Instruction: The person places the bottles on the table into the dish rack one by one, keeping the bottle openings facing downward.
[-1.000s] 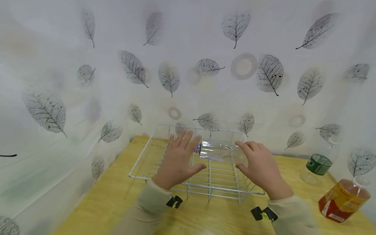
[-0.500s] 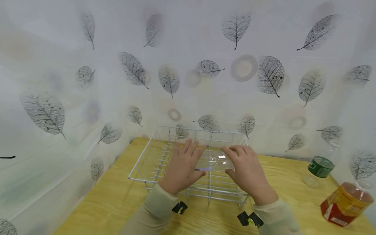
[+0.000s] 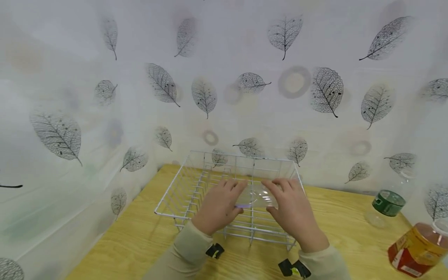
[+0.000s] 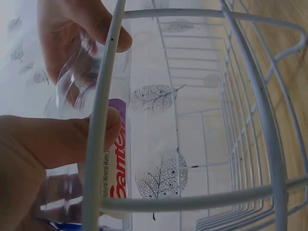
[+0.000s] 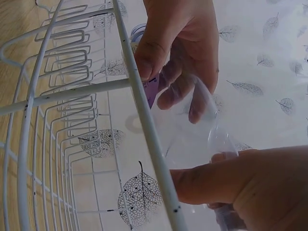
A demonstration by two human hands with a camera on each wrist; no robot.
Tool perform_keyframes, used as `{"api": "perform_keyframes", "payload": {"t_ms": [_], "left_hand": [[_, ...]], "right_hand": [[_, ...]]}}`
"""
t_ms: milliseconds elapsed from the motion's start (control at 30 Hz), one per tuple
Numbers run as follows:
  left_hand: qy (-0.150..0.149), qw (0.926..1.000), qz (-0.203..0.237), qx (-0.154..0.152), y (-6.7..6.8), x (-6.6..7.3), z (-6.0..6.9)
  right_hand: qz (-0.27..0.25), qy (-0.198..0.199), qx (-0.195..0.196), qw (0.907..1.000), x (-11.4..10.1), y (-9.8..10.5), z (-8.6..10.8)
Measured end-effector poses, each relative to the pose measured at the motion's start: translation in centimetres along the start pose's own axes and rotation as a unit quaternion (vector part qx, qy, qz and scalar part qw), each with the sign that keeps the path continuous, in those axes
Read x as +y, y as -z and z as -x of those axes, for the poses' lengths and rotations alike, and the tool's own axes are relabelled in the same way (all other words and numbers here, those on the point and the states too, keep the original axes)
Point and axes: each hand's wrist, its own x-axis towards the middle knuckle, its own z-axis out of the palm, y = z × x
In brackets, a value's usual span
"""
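Note:
A clear plastic water bottle (image 3: 258, 197) lies on its side between my two hands, within the outline of a white wire rack (image 3: 253, 158). My left hand (image 3: 217, 206) grips one end, its thumb over the label (image 4: 115, 168) with red lettering and a purple band in the left wrist view. At the other end, my right hand (image 3: 293, 214) holds the unlabelled clear part, thumb near and fingers behind. Part of the bottle is hidden by the hands. Whether it touches the rack's base I cannot tell.
A clear bottle with a green label (image 3: 388, 203) stands at the right of the wooden table (image 3: 336, 233). Nearer, a bottle with an orange and red label (image 3: 418, 251) stands tilted in view. A leaf-patterned curtain (image 3: 224, 116) hangs behind the rack.
My right hand has moved left along the bottle, closer to my left hand. The left hand's spread fingers have curled around its end. Bottle and hands have come slightly lower and nearer.

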Motion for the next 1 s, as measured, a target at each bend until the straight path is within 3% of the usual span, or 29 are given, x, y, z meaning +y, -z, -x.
{"api": "perform_keyframes", "payload": {"t_ms": [133, 267, 367, 467, 500, 533, 567, 633, 733, 767, 800, 867, 1000], "left_hand": [[-0.003, 0.9999, 0.007, 0.010, -0.2, -0.3, 0.0], [0.003, 0.9995, 0.022, 0.022, -0.1, -0.9, 0.0], [0.022, 0.9988, 0.041, 0.018, 0.2, -1.3, 0.0], [0.035, 0.9975, 0.059, 0.016, 0.4, -1.6, 0.1], [0.038, 0.9970, 0.065, 0.016, 0.5, -1.6, 0.1], [0.037, 0.9968, 0.068, 0.019, 0.6, -1.7, 0.1], [0.037, 0.9966, 0.071, 0.021, 0.7, -1.7, 0.1], [0.037, 0.9961, 0.075, 0.029, 0.8, -1.7, 0.1], [0.041, 0.9953, 0.079, 0.038, 1.0, -1.7, 0.1], [0.044, 0.9948, 0.084, 0.039, 1.0, -1.7, 0.1], [0.045, 0.9941, 0.091, 0.040, 1.0, -1.6, 0.1], [0.051, 0.9928, 0.102, 0.037, 1.0, -1.4, 0.0], [0.053, 0.9895, 0.129, 0.037, 0.9, -0.7, -0.1]], "right_hand": [[-0.032, 0.002, 0.004, 0.9995, 0.1, 0.0, 0.1], [-0.122, -0.034, 0.020, 0.9917, 0.5, 0.3, 0.2], [-0.207, -0.085, 0.030, 0.9741, 0.8, 0.5, 0.2], [-0.298, -0.133, 0.040, 0.9444, 1.1, 0.6, 0.3], [-0.338, -0.147, 0.042, 0.9287, 1.2, 0.6, 0.3], [-0.385, -0.164, 0.046, 0.9070, 1.2, 0.7, 0.3], [-0.442, -0.177, 0.050, 0.8781, 1.2, 0.9, 0.3], [-0.555, -0.196, 0.061, 0.8061, 1.1, 1.1, 0.3], [-0.693, -0.204, 0.087, 0.6862, 0.8, 1.3, 0.1], [-0.721, -0.198, 0.094, 0.6579, 0.7, 1.2, 0.1], [-0.740, -0.190, 0.100, 0.6372, 0.5, 1.2, 0.0], [-0.768, -0.169, 0.106, 0.6085, 0.4, 0.8, -0.1], [-0.805, -0.103, 0.099, 0.5757, 0.1, -0.1, -0.2]]}}
